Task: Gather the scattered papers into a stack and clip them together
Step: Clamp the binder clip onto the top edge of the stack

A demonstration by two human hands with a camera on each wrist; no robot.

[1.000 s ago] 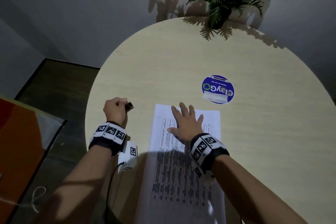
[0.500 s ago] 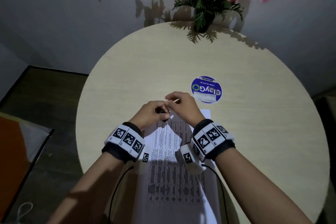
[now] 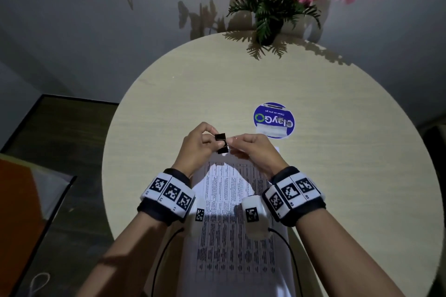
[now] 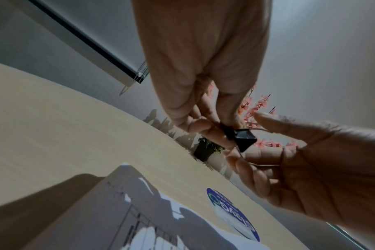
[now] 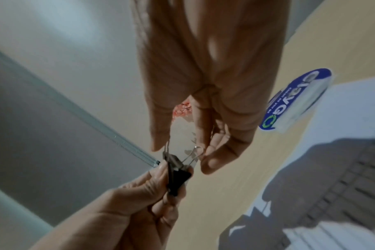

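Bridging both hands [image 3: 226, 144], binder clip [image 3: 220, 137]

bare table [image 3: 169, 94] left; plant [image 3: 268, 19] far edge

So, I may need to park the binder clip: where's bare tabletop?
Bare table lies left of the papers, and between the round sticker and potted plant. Crowded where both hands hold the binder clip.

The binder clip [image 3: 220, 138] has a glossy black metal body with thin, shiny wire handles. Below it, the papers [image 3: 224, 190] look matt white and printed. The table [image 3: 193, 94] beneath them shows pale, smooth wood-grain laminate. Right of the clip, the round sticker [image 3: 274, 120] is glossy.
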